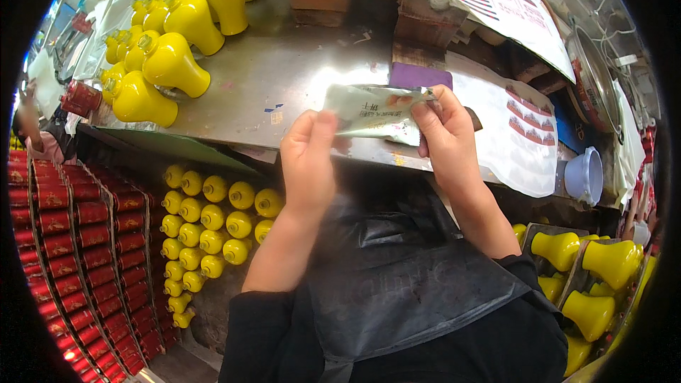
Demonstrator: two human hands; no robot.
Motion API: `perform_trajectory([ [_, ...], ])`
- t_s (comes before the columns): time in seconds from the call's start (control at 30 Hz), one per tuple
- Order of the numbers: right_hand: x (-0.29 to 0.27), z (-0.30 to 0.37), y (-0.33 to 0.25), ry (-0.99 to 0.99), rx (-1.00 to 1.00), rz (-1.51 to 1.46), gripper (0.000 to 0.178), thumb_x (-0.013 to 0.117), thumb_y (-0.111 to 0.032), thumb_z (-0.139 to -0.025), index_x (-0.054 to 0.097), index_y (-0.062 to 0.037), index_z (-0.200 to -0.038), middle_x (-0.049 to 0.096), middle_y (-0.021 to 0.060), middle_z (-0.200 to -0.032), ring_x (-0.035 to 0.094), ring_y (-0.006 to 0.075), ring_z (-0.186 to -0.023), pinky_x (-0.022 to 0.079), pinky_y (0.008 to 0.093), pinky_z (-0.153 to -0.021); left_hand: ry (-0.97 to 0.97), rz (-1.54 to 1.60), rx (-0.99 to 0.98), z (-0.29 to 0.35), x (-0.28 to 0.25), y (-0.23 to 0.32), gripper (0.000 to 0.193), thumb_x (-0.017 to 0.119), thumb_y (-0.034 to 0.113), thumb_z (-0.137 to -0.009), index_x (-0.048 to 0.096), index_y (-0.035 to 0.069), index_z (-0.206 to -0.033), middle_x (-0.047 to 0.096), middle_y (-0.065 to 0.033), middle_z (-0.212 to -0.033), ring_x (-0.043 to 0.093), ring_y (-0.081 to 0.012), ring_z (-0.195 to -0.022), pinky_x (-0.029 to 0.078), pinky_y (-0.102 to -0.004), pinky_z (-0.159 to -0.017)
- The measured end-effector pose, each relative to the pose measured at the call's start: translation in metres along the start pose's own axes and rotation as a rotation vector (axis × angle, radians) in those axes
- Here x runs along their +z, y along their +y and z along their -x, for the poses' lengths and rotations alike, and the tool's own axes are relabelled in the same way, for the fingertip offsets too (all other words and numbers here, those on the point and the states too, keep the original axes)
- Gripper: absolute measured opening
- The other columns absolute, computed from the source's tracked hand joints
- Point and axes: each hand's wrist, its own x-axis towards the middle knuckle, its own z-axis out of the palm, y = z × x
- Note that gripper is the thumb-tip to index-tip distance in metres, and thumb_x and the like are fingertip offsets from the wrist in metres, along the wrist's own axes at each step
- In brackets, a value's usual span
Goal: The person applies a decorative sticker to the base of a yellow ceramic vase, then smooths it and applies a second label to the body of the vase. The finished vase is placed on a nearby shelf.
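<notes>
Your dark apron [418, 291] sits closest; beyond it, your left hand [307, 159] and right hand [448, 135] pinch opposite ends of a pale packet [372, 112], fingers [452, 104] closed on it, over the bench [248, 85].

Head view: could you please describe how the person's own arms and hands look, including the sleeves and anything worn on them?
The grip on each side is a human hand, left hand and right hand, with no glove visible. Both forearms are bare, with no watch or cable seen. Plain black sleeves, left and right, end around the elbows.
</notes>
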Motion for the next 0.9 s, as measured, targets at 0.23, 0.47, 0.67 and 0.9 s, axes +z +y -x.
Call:
perform_trajectory([
  [0.23,-0.004,-0.001,0.002,-0.151,0.166,-0.155,0.039,0.073,-0.021,-0.097,0.063,-0.002,-0.13,0.07,0.0037,-0.102,0.064,0.0099,-0.086,0.052,0.0269,-0.07,0.039,-0.002,-0.05,0.001,0.012,-0.01,0.025,0.064,0.028,-0.108,0.067,0.009,-0.092,0.068,0.0009,-0.086,0.059,-0.0086,-0.072,0.048,-0.0255,-0.067],
  [0.47,0.0,0.003,0.003,-0.082,0.199,-0.204,0.025,0.077,-0.007,-0.09,0.073,0.0043,-0.112,0.075,0.008,-0.095,0.07,0.0141,-0.072,0.053,0.0276,-0.061,0.054,-0.051,-0.013,0.007,0.017,-0.014,0.027,0.067,0.026,-0.106,0.066,0.01,-0.085,0.065,0.0029,-0.082,0.057,-0.0075,-0.069,0.048,-0.0246,-0.066],
  [0.67,-0.006,0.0,0.012,-0.088,0.235,-0.153,0.032,0.08,-0.018,-0.095,0.068,0.0022,-0.118,0.07,0.0052,-0.088,0.064,0.011,-0.065,0.052,0.0241,-0.055,0.083,-0.004,-0.079,0.008,0.016,-0.019,0.025,0.068,0.026,-0.105,0.067,0.01,-0.086,0.064,0.003,-0.079,0.057,-0.0081,-0.067,0.048,-0.0248,-0.064],
  [0.9,-0.007,-0.004,0.021,-0.003,0.238,-0.032,0.029,0.074,-0.027,-0.102,0.071,-0.0022,-0.116,0.065,-0.0013,-0.086,0.055,0.0052,-0.062,0.042,0.0208,-0.052,0.099,0.011,-0.184,0.003,0.018,-0.023,0.024,0.067,0.023,-0.105,0.069,0.006,-0.088,0.065,0.0011,-0.078,0.056,-0.0078,-0.07,0.046,-0.0249,-0.067],
])
